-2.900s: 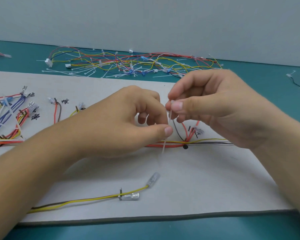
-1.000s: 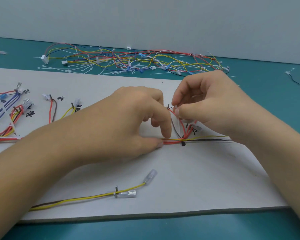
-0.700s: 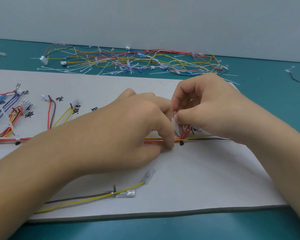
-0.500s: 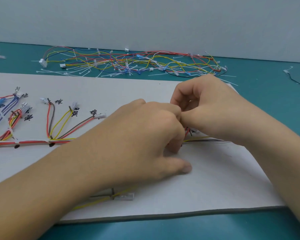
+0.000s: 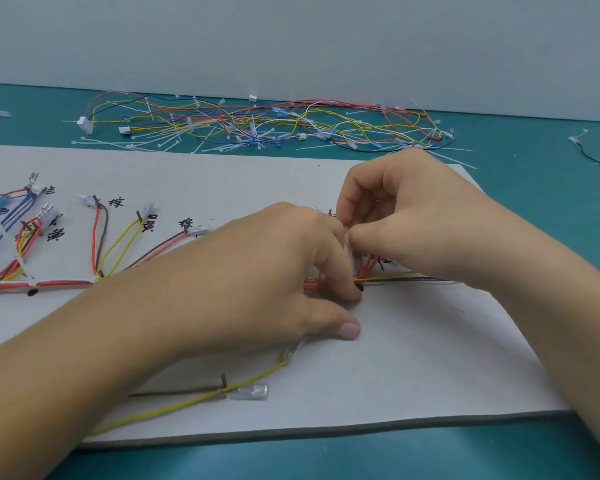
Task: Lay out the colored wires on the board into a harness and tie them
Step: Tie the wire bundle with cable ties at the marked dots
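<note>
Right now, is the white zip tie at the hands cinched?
Cannot tell: the white zip tie stands pinched between left hand and right hand, loop hidden.

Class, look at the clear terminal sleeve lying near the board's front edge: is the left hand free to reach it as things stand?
Probably not right now: the left hand is busy at the wire bundle. Nothing covers the clear terminal sleeve, though, once the hand lets go.

left hand (image 5: 257, 271) curled, right hand (image 5: 406, 216) pinching (fingers touching)

Teal table (image 5: 551, 188) w/ grey board (image 5: 413, 375), loose wire pile (image 5: 257, 123) behind.
</note>
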{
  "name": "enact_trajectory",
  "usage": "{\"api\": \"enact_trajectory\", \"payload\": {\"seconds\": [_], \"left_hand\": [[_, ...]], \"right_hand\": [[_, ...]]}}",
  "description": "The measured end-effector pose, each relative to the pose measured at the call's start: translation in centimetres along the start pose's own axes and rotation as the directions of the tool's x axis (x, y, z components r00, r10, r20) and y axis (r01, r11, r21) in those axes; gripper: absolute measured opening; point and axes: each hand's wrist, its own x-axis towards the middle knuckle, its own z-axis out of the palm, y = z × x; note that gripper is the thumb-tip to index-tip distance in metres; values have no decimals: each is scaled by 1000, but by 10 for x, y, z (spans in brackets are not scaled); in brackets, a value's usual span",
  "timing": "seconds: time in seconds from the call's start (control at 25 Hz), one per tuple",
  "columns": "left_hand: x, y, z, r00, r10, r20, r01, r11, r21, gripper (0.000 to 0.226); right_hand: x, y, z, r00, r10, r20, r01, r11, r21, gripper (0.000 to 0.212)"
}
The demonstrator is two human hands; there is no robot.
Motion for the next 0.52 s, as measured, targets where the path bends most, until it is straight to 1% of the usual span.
{"api": "enact_trajectory", "payload": {"seconds": [0.12, 0.28, 0.52], "left_hand": [[1, -3, -3, 999, 6, 44, -3, 999, -52, 18], [4, -3, -2, 999, 5, 50, 0, 995, -95, 16], [5, -4, 0, 999, -16, 36, 19, 998, -66, 15]], "right_hand": [[0, 1, 1, 1000, -2, 6, 2, 1000, -5, 20], [1, 1, 1, 1000, -6, 15, 6, 1000, -1, 19], [0, 0, 2, 999, -7, 41, 7, 1000, 12, 16]]}}
